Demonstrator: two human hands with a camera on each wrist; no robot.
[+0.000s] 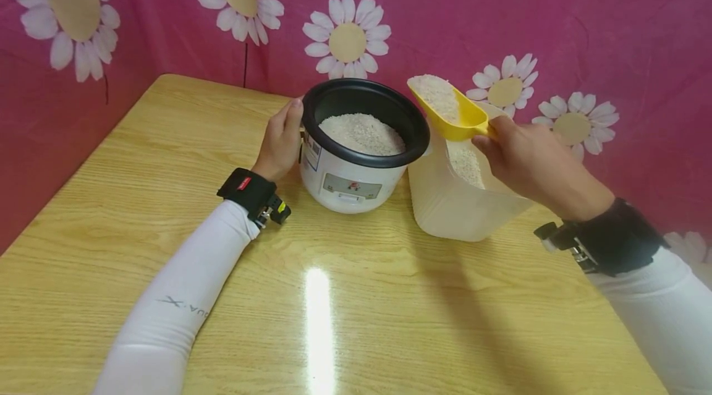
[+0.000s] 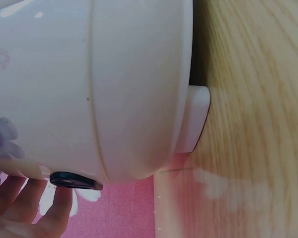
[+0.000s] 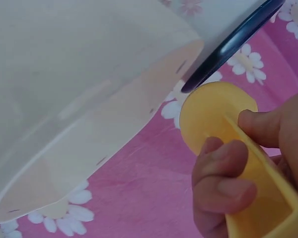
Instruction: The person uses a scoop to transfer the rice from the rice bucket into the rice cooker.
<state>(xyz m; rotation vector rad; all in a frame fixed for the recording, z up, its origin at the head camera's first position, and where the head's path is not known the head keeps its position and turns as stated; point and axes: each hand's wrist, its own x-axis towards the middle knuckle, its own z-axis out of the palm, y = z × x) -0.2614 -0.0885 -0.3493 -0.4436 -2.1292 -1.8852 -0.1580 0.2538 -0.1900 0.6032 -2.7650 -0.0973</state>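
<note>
A white rice cooker [image 1: 350, 188] with a black rim stands on the table, rice [image 1: 364, 134] inside it. My left hand [image 1: 280, 141] holds its left side, thumb by the rim; in the left wrist view fingers [image 2: 57, 210] touch the body and the small black side handle [image 2: 75, 180]. To the cooker's right, my right hand [image 1: 536, 160] grips the handle of a yellow scoop [image 1: 464, 122], raised and heaped with rice. Below the scoop is a translucent plastic container [image 1: 456, 212] with rice in it. The right wrist view shows fingers curled round the scoop's handle [image 3: 268, 198].
The wooden table [image 1: 222, 333] extends in front of the cooker and container. Behind stands a pink wall covering [image 1: 434, 5] with white flowers, close to the table's back edge. Bright light reflects off the tabletop.
</note>
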